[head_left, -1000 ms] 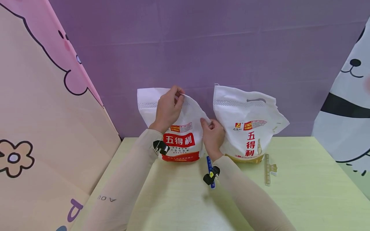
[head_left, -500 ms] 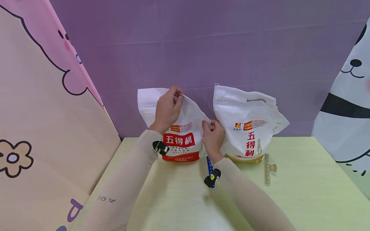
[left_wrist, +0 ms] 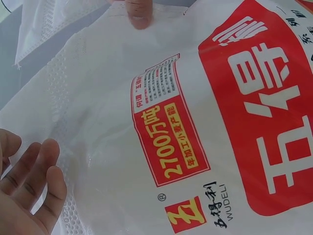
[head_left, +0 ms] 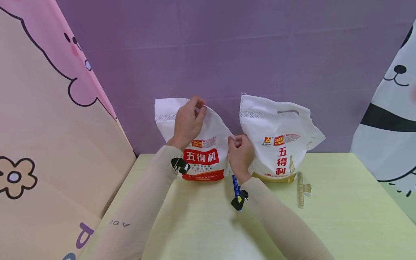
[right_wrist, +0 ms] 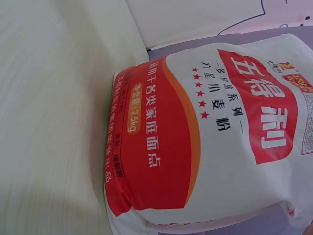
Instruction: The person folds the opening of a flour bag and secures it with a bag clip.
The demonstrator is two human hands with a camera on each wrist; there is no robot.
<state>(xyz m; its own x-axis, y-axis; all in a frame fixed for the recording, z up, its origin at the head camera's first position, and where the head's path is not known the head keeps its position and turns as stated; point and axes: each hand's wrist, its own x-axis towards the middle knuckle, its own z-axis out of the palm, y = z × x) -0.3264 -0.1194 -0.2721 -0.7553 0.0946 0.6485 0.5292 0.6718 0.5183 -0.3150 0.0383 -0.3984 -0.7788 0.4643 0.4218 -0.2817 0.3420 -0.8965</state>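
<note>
You have the red-labelled bag (head_left: 203, 151) standing on the table (head_left: 198, 220). Your left hand (head_left: 188, 122) pinches its upper edge at twelve o'clock, fingers curled; your right hand (head_left: 241, 155) has thumb and fingertips clamped on its edge at three. The blue strip (head_left: 235, 184) lies at that hand's six, the gold-bottomed bag (head_left: 276, 130) at its two, and the gold clip (head_left: 300, 189) at its four.

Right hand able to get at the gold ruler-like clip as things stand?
Likely yes, once the right hand lets go of the red-labelled bag: the clip lies uncovered on the table, to the right of the gold-bottomed bag.
</note>
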